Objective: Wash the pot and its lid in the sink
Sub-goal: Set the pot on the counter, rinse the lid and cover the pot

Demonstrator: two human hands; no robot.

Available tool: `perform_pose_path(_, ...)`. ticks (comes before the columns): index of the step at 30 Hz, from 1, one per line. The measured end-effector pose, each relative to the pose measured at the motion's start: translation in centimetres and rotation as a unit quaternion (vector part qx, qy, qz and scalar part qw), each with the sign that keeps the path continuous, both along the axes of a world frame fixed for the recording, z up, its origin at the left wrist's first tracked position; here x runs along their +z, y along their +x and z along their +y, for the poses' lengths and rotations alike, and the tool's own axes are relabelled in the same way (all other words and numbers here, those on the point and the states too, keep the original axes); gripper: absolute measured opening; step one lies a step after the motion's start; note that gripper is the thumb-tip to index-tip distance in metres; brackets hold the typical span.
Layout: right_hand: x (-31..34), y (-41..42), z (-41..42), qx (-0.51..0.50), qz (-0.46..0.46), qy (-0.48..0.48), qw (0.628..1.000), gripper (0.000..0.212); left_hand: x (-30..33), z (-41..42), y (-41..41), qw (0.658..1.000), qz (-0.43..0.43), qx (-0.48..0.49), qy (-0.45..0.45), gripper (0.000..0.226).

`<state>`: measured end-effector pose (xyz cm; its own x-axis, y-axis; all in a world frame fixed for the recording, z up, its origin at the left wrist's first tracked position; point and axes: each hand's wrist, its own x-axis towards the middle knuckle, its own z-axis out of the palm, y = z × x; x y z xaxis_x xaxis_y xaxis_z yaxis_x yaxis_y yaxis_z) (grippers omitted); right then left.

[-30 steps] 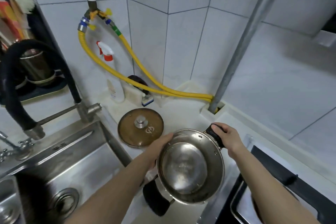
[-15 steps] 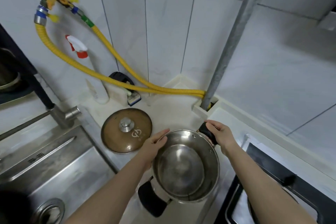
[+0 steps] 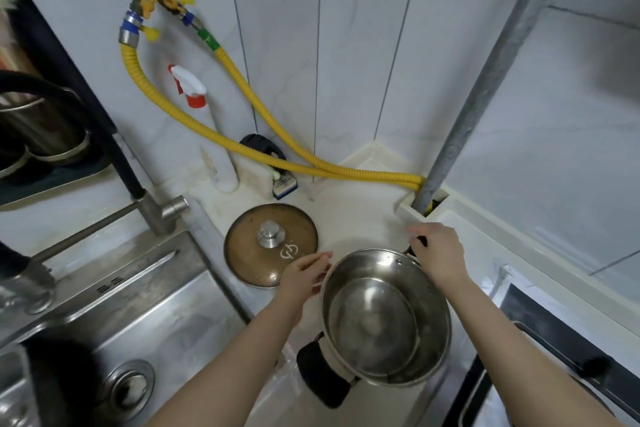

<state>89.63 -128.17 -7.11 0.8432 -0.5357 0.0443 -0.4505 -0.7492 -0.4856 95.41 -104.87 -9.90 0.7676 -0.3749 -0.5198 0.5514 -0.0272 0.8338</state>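
Note:
A steel pot (image 3: 384, 319) with two black side handles sits on the pale counter right of the sink, empty inside. My right hand (image 3: 440, 253) covers and grips its far black handle. My left hand (image 3: 304, 276) is at the pot's left rim, fingers spread, and holds nothing; whether it touches the rim I cannot tell. The brown glass lid (image 3: 256, 246) with a steel knob lies flat on the counter just left of that hand. The steel sink (image 3: 145, 315) fills the lower left.
A tap with black hose (image 3: 152, 208) stands behind the sink. A spray bottle (image 3: 211, 135), a brush and yellow hoses (image 3: 277, 139) line the back wall. A grey pipe (image 3: 485, 87) rises at the corner. A hob edge (image 3: 512, 350) lies at the right.
The pot, tilted above the counter a second ago, now rests lower and more level. My left hand has come off its rim a little. The view has swung back leftward.

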Motion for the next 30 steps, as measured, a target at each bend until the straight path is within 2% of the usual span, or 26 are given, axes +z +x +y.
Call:
perform_pose_path(6,0.0,5.2,8.7,0.197,0.063,-0.038,0.978,0.029,-2.0,8.1,-1.0,0.985,0.075,0.155,0.009,0.022)
perform_pose_path(10,-1.3,9.2,14.7,0.274,0.123,-0.029,0.953,0.040,-3.0,14.4,-3.7,0.978,0.096,0.186,0.002,0.020)
perform_pose_path(13,-2.9,11.8,17.8,0.289,0.154,-0.027,0.945,0.052,-3.6,18.5,-5.6,0.969,0.102,0.225,0.005,0.020)
perform_pose_path(17,-4.9,13.9,20.3,0.271,0.167,-0.072,0.945,0.058,-3.3,22.8,-7.1,0.957,0.106,0.270,0.006,0.017)
perform_pose_path(19,-5.6,14.6,20.8,0.254,0.163,-0.103,0.948,0.054,-3.0,24.3,-7.5,0.951,0.109,0.288,0.008,0.017)
perform_pose_path(23,-5.6,15.1,21.5,0.223,0.144,-0.081,0.961,0.039,-2.8,26.8,-7.8,0.949,0.106,0.296,0.004,0.016)
perform_pose_path(27,-4.7,13.0,23.8,0.259,0.132,-0.091,0.952,0.038,-2.5,27.8,-7.4,0.953,0.107,0.283,-0.007,0.015)
perform_pose_path(30,-3.1,10.5,27.1,0.273,0.105,-0.047,0.955,0.030,-1.9,27.9,-6.5,0.950,0.111,0.290,-0.027,0.022)
